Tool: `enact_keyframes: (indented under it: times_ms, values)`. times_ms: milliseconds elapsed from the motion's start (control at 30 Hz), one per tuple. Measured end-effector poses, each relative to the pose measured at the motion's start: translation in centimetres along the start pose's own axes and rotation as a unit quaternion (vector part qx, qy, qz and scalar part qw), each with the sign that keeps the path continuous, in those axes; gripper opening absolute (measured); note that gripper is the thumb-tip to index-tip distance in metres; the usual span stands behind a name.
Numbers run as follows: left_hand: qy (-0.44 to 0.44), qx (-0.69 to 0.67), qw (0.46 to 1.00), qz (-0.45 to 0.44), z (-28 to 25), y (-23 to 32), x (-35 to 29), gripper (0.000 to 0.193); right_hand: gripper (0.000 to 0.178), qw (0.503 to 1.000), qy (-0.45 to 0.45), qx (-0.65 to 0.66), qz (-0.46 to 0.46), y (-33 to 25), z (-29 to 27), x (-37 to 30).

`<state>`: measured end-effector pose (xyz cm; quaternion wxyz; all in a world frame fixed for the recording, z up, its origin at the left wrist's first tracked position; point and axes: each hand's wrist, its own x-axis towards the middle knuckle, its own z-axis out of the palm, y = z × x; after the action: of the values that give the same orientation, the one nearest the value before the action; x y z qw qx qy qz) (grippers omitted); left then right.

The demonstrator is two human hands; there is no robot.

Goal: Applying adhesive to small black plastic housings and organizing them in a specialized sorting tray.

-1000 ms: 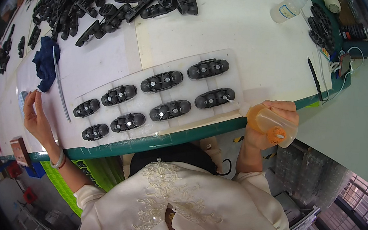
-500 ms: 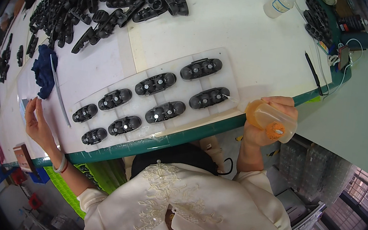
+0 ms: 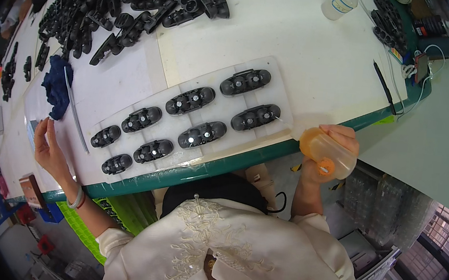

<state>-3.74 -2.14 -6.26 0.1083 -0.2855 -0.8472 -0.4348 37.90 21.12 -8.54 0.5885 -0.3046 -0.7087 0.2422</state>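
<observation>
My right hand [image 3: 317, 169] is wrapped around a translucent plastic bottle [image 3: 342, 160] with orange at one end and an orange round patch on its side. It is tilted beyond the table's near edge. Left of it, a thin pale tip [image 3: 280, 118] lies at the end of the nearest black oblong part [image 3: 256, 117]; whether it joins the bottle is hard to see. Several such parts with silvery dots sit in two rows on a pale board [image 3: 272, 90]. My left hand [image 3: 51, 149] is open and empty, resting near the dark blue cloth [image 3: 56, 87].
A thin grey rod [image 3: 76, 111] lies beside the cloth. Many black parts [image 3: 140, 0] are heaped at the far left. A clear bottle [image 3: 339, 4] stands at the far right, with a black pen [image 3: 384, 87] and white cable [image 3: 427, 79] nearer. Green edging [image 3: 222, 165] borders the table.
The bottle in my right hand has shifted slightly down and left and turned a little. My left hand stays almost in place. The parts on the board keep their arrangement.
</observation>
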Motion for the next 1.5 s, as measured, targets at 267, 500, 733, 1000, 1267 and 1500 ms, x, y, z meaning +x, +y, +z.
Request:
enact_keyframes:
  times_ms: [267, 500, 733, 1000, 1267, 1500]
  values:
    - [0.005, -0.025, 0.999, 0.022, -0.4, 0.5, -0.3, 0.017, 0.046, 0.993, 0.091, 0.05, 0.054, 1.2, -2.4, 0.1]
    - [-0.161, -0.041, 0.96, 0.226, -1.2, 8.4, -1.6, 0.027, 0.052, 0.986, 0.064, 0.121, 0.099, 2.7, -5.1, 4.1]
    - [-0.315, 0.003, 0.883, 0.349, 0.2, 14.2, -0.9, 0.032, 0.051, 0.952, 0.079, 0.262, 0.137, 1.6, -2.7, 4.9]
    - [-0.398, 0.005, 0.825, 0.401, 4.7, 13.8, -0.2, 0.033, 0.044, 0.99, 0.015, 0.094, 0.103, 5.4, -2.2, 10.1]
    - [-0.427, 0.059, 0.79, 0.435, 6.4, 15.4, -0.9, 0.028, 0.048, 0.986, -0.033, 0.016, 0.162, 10.2, -1.6, 11.6]
    - [-0.44, 0.056, 0.793, 0.418, 6.7, 15.6, -0.9, 0.025, 0.028, 0.976, -0.119, -0.066, 0.168, 10.5, -2.3, 11.1]
